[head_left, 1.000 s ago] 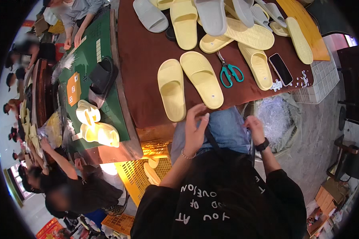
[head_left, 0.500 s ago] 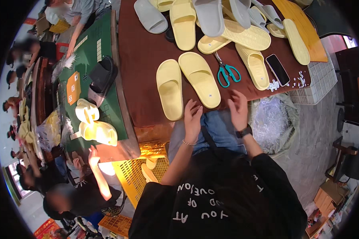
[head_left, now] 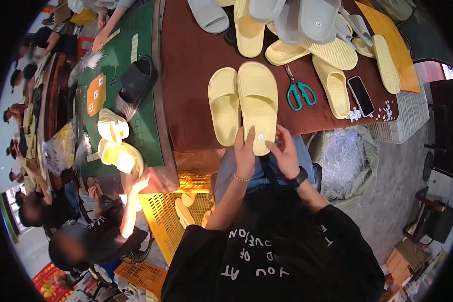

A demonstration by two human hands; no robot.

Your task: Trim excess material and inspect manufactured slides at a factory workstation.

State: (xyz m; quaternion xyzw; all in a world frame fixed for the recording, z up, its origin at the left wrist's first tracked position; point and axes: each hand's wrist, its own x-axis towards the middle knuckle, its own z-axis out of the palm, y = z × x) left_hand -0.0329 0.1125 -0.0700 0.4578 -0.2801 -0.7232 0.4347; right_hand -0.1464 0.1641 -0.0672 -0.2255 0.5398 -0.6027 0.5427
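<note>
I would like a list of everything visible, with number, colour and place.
table: one, brown cover, front
held slipper: one, yellow, near edge
loose slipper: one, yellow, left of it
other slippers: many, yellow and grey, far side
scissors: one, teal handles, right of held slipper
phone: one, black screen, right side
small pieces: many, white, near phone
board: one, orange, far right
crate: one, white, right of table
sack of plastic: one, pale, right
second table: one, green top, left
dark slippers: number unclear, black, second table
bright slippers: two, cream, second table
basket: one, yellow, lower left
people: several, mostly dark clothes, left
left hand: one, bare, holding that slipper
right hand: one, bare, touching its heel
</note>
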